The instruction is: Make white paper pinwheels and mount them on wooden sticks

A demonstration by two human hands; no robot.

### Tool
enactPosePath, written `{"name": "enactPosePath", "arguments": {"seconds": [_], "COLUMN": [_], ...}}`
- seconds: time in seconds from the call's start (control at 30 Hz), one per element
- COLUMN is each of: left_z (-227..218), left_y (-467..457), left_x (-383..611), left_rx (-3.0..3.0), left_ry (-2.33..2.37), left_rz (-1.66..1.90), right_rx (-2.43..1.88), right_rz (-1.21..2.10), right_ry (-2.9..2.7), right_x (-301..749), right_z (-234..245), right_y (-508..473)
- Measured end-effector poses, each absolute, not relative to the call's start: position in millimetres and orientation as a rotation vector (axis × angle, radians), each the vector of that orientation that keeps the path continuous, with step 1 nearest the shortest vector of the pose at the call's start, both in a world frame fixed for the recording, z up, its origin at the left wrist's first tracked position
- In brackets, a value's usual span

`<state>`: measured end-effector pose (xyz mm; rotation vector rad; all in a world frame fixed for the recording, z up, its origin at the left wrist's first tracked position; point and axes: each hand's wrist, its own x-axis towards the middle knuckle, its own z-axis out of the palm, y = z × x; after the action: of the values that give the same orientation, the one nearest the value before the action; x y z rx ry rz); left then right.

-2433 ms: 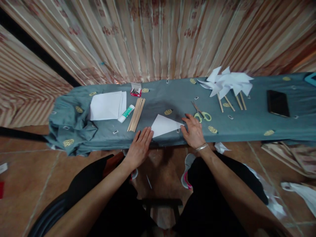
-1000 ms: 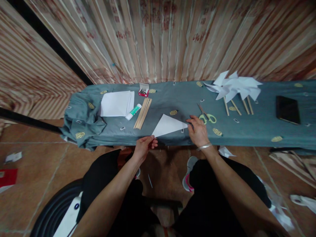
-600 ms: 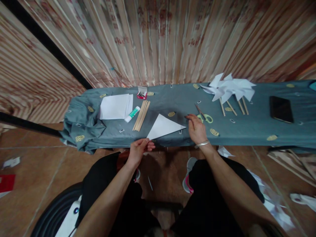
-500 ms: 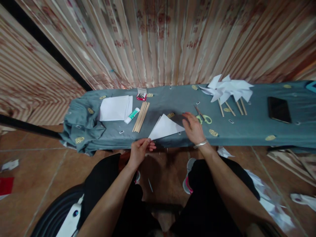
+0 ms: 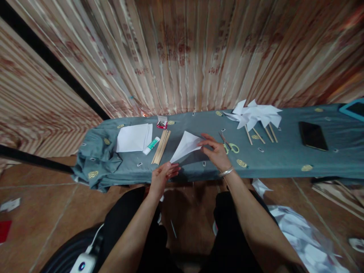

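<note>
A sheet of white paper (image 5: 185, 145), creased and partly opened out of a triangle, is held between my two hands over the front of the cloth-covered table. My left hand (image 5: 163, 174) pinches its lower left corner between thumb and fingers. At the right corner, my right hand (image 5: 215, 151) grips the edge with thumb and fingertips. Just beyond the right hand lie scissors (image 5: 231, 147) with light green handles. Left of the paper are several wooden sticks (image 5: 161, 147) side by side, and a glue stick (image 5: 151, 145) rests against a stack of white paper (image 5: 132, 138).
Several white paper pinwheels (image 5: 254, 115) on sticks lie at the back right. A small red box (image 5: 162, 123) of metal pins stands behind the sticks. A dark phone (image 5: 313, 135) and a blue-edged device (image 5: 354, 109) are farther right. A plastic bag of paper scraps (image 5: 303, 237) sits on the floor.
My right hand has moved left and taken the paper's right corner, and the sheet now bows open. My left hand keeps its pinch. The camera view has tilted up slightly.
</note>
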<state>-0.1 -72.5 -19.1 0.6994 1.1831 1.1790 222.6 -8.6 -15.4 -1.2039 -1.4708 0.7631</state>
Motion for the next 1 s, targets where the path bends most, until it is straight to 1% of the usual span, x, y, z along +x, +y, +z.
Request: {"name": "enactPosePath", "arguments": {"seconds": [0.2, 0.4, 0.6, 0.77, 1.0], "left_z": [-3, 9, -2, -11, -13], "left_y": [-57, -21, 0, 6, 19], "left_x": [-6, -6, -2, -3, -11], "left_rx": [0.726, 0.967, 1.045, 1.099, 1.304], "left_ry": [1.226, 1.347, 1.361, 1.306, 1.303], "left_rz": [1.123, 1.082, 1.116, 0.971, 0.894], "right_rx": [-1.178, -1.192, -1.211, -1.220, -1.202], "right_rz": [0.790, 0.771, 0.748, 0.767, 0.799], "right_ry": [-1.480, -1.443, -1.440, -1.468, -1.522], "right_x": [226, 233, 236, 233, 224], "right_z": [-11, -9, -12, -13, -14], "right_y": [-12, -11, -3, 1, 0]}}
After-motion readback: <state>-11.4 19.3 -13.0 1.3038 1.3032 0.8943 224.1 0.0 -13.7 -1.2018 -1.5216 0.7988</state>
